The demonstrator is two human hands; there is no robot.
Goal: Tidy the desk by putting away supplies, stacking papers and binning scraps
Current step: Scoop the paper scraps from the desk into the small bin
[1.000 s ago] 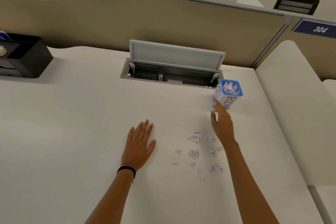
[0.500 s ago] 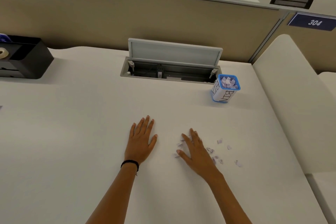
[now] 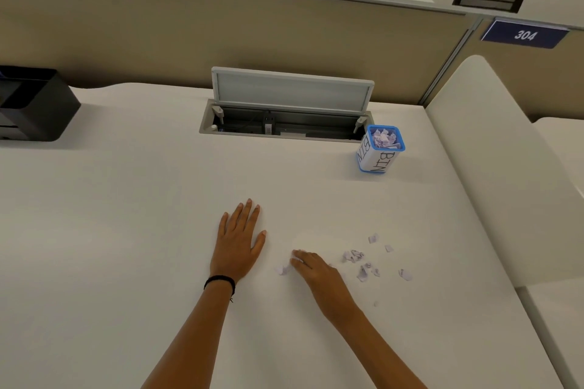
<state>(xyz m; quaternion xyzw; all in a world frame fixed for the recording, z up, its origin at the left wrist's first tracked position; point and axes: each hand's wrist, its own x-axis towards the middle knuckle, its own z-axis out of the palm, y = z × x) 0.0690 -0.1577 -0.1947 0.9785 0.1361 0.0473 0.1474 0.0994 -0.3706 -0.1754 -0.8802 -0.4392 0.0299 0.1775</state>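
Note:
Several torn paper scraps (image 3: 361, 264) lie scattered on the white desk (image 3: 126, 230) to the right of my hands. My right hand (image 3: 311, 270) lies knuckles up with its fingers curled over a few scraps at its fingertips, and one scrap (image 3: 282, 270) shows just left of them. My left hand (image 3: 238, 240) rests flat on the desk, fingers straight, holding nothing. A small blue-rimmed box marked BIN (image 3: 379, 148) stands at the back right, filled with paper scraps.
An open cable hatch (image 3: 284, 104) with a raised lid sits in the desk behind the hands. A black desk organiser (image 3: 34, 104) stands at the far left. A beige partition closes the back, and a white side panel (image 3: 493, 167) borders the right.
My right hand came back from the bin to the scraps, spread over them, then curled its fingers and drew toward me. My left hand stayed flat.

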